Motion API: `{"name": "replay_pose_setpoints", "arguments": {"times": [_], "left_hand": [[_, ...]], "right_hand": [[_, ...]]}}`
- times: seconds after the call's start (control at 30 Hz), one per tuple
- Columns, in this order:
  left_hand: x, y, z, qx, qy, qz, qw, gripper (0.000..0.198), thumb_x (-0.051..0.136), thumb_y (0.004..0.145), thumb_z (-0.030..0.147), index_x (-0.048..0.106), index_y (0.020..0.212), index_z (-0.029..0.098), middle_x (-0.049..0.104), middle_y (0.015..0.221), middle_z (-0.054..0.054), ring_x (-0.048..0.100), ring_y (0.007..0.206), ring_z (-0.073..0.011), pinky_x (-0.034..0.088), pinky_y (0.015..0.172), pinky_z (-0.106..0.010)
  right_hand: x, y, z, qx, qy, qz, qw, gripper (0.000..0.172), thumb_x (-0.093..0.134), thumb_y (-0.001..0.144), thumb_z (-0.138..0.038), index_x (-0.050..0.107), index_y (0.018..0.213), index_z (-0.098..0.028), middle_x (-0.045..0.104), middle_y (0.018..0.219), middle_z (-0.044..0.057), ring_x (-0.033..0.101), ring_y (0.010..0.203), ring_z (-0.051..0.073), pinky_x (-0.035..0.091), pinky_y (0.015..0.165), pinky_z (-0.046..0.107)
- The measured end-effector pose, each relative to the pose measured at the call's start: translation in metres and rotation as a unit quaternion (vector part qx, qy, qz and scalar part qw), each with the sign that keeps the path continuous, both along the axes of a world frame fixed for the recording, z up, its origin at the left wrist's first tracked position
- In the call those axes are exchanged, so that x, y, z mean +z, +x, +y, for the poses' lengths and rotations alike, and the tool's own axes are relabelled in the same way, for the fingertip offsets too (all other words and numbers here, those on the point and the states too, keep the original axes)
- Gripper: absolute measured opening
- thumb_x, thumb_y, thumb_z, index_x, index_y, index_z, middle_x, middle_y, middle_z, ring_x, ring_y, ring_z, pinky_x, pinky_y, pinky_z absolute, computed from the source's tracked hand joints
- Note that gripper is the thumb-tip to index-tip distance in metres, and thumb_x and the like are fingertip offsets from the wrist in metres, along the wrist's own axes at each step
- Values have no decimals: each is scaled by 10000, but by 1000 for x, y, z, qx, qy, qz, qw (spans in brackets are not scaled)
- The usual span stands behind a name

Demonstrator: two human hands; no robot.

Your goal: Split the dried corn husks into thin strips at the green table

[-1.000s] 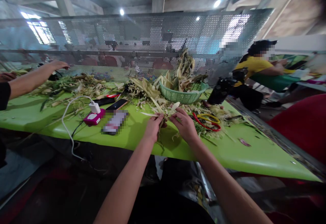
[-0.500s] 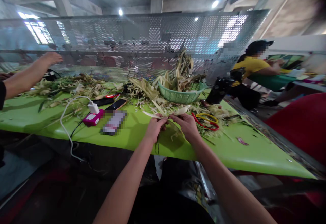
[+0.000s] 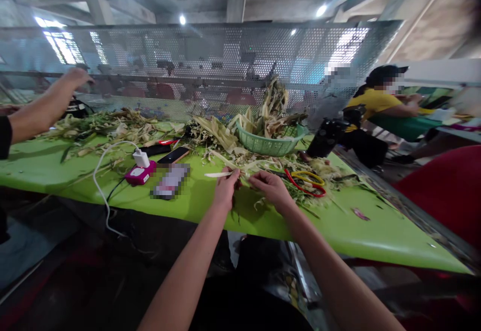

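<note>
A pale strip of dried corn husk is pinched in my left hand, its end sticking out to the left. Just to the right, my right hand has its thumb and fingertips pressed together. Whatever lies between those fingertips is too small to make out. A narrow gap separates the two hands above the front of the green table. Scissors with red and yellow loop handles rest on husk scraps beside my right hand. Behind the hands, a green plastic basket holds dried husks.
Left of my hands lie a phone, a darker phone and a pink power socket with a white charger and cable. A black bottle-like object leans right of the basket. Another person's arm reaches in from the left.
My hands have drawn slightly apart. The broad husk piece that stuck out above my right hand no longer shows there. The view has shifted a little.
</note>
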State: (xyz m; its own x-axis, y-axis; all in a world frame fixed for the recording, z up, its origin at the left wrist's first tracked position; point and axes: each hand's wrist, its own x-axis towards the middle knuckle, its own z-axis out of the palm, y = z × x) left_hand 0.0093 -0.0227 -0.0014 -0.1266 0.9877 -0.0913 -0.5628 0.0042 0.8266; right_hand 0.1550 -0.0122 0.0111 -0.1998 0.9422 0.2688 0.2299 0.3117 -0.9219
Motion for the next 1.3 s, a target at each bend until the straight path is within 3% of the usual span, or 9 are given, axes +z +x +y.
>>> {"name": "replay_pose_setpoints", "arguments": {"times": [0.1,0.23,0.4,0.57,0.67,0.83,0.93,1.1,1.3], "left_hand": [[-1,-1,3,-14,49,-21,998,310,758,642,355,576,801,161,625,685,13,490,499,-60,366,501,-199],[-1,-1,3,-42,43,-42,997,345,767,621,366,557,807,165,627,664,13,506,487,-66,372,493,-202],[-2,2,0,-74,89,68,991,271,703,700,399,599,797,167,607,628,5,509,498,-87,379,514,-219],[-1,5,-3,-107,120,137,977,269,647,750,440,590,754,177,571,593,6,473,475,-95,338,501,-230],[-1,6,-2,-108,129,174,970,272,633,757,443,566,715,182,552,589,9,461,481,-97,327,503,-229],[-2,6,-3,-98,120,249,956,233,614,769,422,609,703,198,514,538,19,404,466,-109,293,510,-248],[-1,6,-6,-101,122,287,945,208,625,762,402,652,703,204,535,550,6,406,488,-122,284,528,-260],[0,8,-6,-151,117,278,941,232,621,760,406,648,657,200,535,542,-1,407,477,-120,278,512,-262],[-3,8,0,-178,120,238,947,260,652,732,441,664,675,187,589,580,-17,434,487,-114,306,500,-245]], "right_hand": [[-3,-2,0,28,3,-27,999,273,731,689,-431,659,669,-168,572,588,-15,471,556,119,373,530,243],[-4,-1,2,26,7,-27,999,283,717,705,-437,664,674,-161,574,584,-11,470,542,115,367,521,241],[2,5,4,-41,29,38,998,376,649,744,-523,678,876,-172,669,786,55,571,667,164,440,588,273],[3,9,7,-90,50,63,993,319,694,707,-494,661,666,-180,582,605,13,508,587,147,402,558,270],[3,10,9,-106,50,67,991,334,697,701,-500,648,641,-176,559,569,7,475,555,140,388,550,276],[3,6,6,-58,30,70,995,393,713,681,-524,703,852,-170,667,753,48,572,678,183,459,647,309],[1,4,5,-33,24,71,997,356,745,654,-502,684,771,-171,648,737,38,580,696,189,476,677,319],[-4,7,7,-64,35,98,992,347,753,641,-484,567,636,-191,519,607,-28,491,584,137,435,588,278],[1,6,6,-74,25,100,992,324,722,669,-484,603,708,-184,556,636,-15,500,592,140,422,571,271]]}}
